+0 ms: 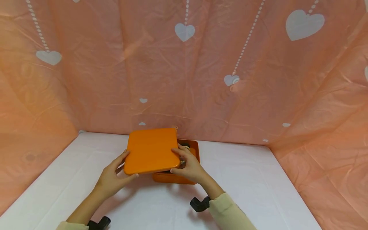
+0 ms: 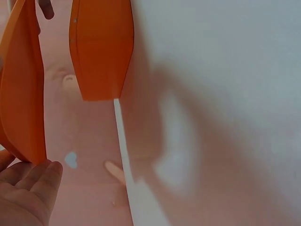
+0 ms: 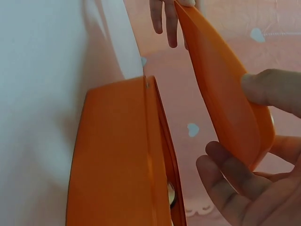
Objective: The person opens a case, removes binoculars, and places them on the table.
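An orange square lid (image 1: 152, 150) with rounded corners is lifted and tilted, held between two hands. My left hand (image 1: 112, 179) grips its left edge, thumb at the near corner and fingers reaching beneath. At the right edge, my right hand (image 1: 191, 167) pinches the lid between thumb and fingers. Below and to the right stands an uncovered orange box (image 1: 175, 179) on the table, partly hidden by the lid and right hand. Some dark and shiny contents show inside. In the right wrist view, the hollow underside of the lid (image 3: 230, 108) faces the box (image 3: 113, 155).
A white-covered table (image 1: 241, 185) lies under the box. Pink curtains (image 1: 161, 70) with white hearts hang behind and along both sides, close behind the box. Black wrist mounts (image 1: 199, 203) sit at both wrists, by the cream sleeves (image 1: 230, 210).
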The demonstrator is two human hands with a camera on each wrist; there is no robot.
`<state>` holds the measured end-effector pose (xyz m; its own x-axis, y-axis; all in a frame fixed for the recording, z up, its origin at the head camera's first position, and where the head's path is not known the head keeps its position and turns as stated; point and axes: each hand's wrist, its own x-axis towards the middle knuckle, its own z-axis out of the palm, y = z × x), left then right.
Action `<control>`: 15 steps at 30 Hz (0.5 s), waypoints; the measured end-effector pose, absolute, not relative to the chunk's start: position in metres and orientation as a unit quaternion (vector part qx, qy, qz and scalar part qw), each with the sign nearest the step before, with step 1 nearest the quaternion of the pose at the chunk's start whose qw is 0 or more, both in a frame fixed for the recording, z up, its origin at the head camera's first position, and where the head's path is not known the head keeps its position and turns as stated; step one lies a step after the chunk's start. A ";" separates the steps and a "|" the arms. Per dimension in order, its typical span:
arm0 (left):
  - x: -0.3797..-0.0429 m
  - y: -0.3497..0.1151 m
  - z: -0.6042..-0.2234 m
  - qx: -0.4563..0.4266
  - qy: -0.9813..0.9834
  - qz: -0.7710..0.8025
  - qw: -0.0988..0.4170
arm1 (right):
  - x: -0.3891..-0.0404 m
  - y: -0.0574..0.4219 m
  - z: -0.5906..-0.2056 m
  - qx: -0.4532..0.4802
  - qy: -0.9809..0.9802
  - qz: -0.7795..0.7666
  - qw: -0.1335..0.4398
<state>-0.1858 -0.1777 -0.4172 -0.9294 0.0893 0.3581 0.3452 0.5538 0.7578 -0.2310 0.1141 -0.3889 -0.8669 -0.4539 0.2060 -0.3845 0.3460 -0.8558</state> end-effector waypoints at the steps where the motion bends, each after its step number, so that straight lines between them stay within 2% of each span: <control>1: -0.185 -0.180 -0.417 -0.121 -0.872 -0.453 0.141 | -0.231 0.112 -0.389 -0.257 0.818 -0.513 0.037; 15: -0.168 -0.208 -0.416 -0.104 -0.877 -0.443 0.151 | -0.227 0.085 -0.394 -0.278 0.826 -0.489 0.049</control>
<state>-0.1682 -0.2082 -0.4165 -0.9327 0.0492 0.3572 0.3167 0.5852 0.7465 -0.2274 0.0849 -0.3944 -0.8409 -0.5063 0.1911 -0.4113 0.3683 -0.8338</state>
